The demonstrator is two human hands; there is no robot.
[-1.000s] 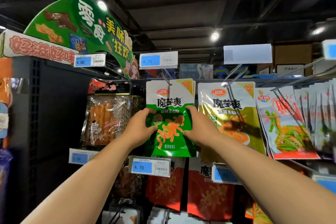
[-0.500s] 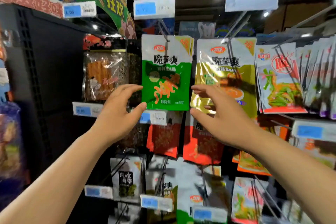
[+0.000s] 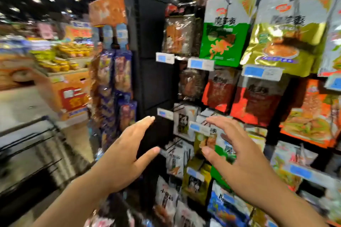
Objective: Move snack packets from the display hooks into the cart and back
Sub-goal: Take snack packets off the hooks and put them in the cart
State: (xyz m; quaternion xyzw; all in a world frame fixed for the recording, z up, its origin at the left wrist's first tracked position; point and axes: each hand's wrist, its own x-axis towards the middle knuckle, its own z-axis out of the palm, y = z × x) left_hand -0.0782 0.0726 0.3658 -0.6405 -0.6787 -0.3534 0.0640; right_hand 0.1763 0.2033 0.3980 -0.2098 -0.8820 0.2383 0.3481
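Black rack panel (image 3: 151, 42) is the biggest thing here, standing just left of the green snack packet (image 3: 224, 42), w/ a clear packet of brown sticks (image 3: 178, 33) hung btw the two. Shopping cart (image 3: 36, 153) sits far down-left of the green snack packet, well apart from it, blurred, wire sides showing; can't tell what's inside. Gold snack packet (image 3: 282, 42) hangs right beside the green snack packet on its right, edges approx touching. The green snack packet itself hangs upright on its display hook (image 3: 227, 1), w/ more of the same stacked behind it, so not in the cart. Red packets (image 3: 221, 90) hang in the row directly below it. My right hand (image 3: 239, 158) is well below the green snack packet, about straight under it, fingers spread & loose, thumb out, gripping nothing, in front of the lower rows. My left hand (image 3: 125, 156) is below it & to the left, level w/ the right, palm facing it, fingers straight, also empty. Price tag (image 3: 201, 63) w/ a blue patch sits at the green snack packet's bottom-left corner.
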